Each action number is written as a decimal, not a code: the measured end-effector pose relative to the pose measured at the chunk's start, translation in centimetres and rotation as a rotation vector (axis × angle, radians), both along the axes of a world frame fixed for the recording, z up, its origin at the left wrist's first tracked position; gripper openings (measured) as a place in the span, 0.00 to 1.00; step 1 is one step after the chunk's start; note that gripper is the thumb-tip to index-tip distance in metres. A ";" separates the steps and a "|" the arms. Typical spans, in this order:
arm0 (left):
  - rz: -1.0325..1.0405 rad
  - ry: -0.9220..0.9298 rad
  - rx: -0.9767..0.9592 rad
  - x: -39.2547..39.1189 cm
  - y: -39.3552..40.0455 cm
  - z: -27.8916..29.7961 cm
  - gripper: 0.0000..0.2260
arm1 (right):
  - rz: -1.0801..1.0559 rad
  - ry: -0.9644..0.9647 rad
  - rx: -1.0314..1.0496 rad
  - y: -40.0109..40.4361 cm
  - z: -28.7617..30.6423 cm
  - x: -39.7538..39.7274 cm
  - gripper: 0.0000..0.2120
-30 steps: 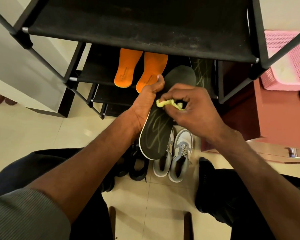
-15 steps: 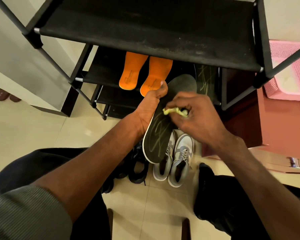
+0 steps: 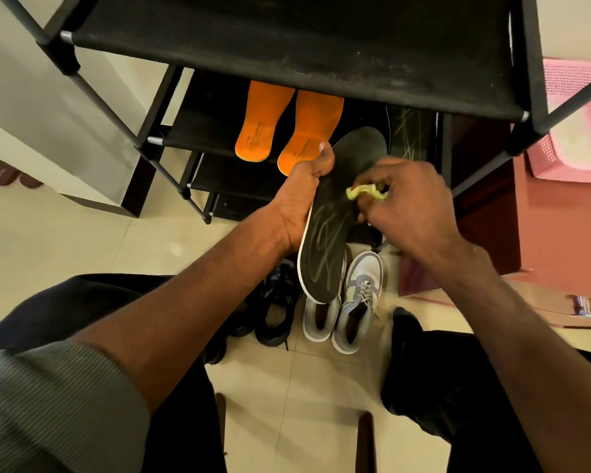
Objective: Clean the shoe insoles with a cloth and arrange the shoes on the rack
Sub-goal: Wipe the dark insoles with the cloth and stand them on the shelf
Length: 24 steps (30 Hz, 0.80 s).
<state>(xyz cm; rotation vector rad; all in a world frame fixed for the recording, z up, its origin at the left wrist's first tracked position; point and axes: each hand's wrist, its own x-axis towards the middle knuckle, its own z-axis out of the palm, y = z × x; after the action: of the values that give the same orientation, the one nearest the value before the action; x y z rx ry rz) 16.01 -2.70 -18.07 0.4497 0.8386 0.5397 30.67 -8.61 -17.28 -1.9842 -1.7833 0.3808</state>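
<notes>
My left hand grips a black insole with pale scribble marks by its left edge, thumb on top, in front of the black shoe rack. My right hand pinches a small yellow-green cloth against the insole's upper right part. Two orange insoles lie on a lower rack shelf, and another black insole lies to their right. Below on the floor stands a grey and white pair of sneakers, with a black pair to its left.
A pink plastic basket sits on a reddish cabinet to the right of the rack. My knees in dark trousers frame the tiled floor below. A white wall panel stands at the left, with dark footwear beyond it.
My right hand with the cloth has slid a little to the right and up along the insole. The left hand keeps its hold.
</notes>
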 end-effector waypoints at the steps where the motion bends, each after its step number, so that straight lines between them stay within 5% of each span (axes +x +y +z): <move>1: 0.002 0.001 0.003 0.0 -0.1 0.0 0.21 | 0.032 0.033 -0.001 0.0 0.0 -0.2 0.10; 5: 0.017 0.000 0.003 -0.6 0.2 -0.2 0.20 | 0.254 0.363 -0.057 -0.6 0.1 -1.2 0.10; 9: -0.029 -0.012 -0.008 -0.3 0.0 0.2 0.24 | 0.047 0.111 -0.016 0.0 -0.2 -0.3 0.09; 13: 0.023 -0.044 0.009 -0.6 0.4 0.1 0.22 | 0.247 0.509 -0.061 -0.6 0.0 -1.4 0.08; 19: -0.032 -0.060 0.021 0.2 -0.5 0.0 0.23 | -0.061 0.291 0.116 0.5 -1.1 -0.3 0.10; 24: 0.051 -0.048 0.046 -0.3 0.4 -0.3 0.23 | 0.226 0.534 -0.014 -0.8 0.2 -1.9 0.07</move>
<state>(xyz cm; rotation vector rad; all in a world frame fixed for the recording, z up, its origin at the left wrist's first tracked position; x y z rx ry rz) 15.67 -2.33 -18.33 0.4569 0.7940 0.6153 28.79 -9.38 -17.09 -1.4975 -1.6462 0.9025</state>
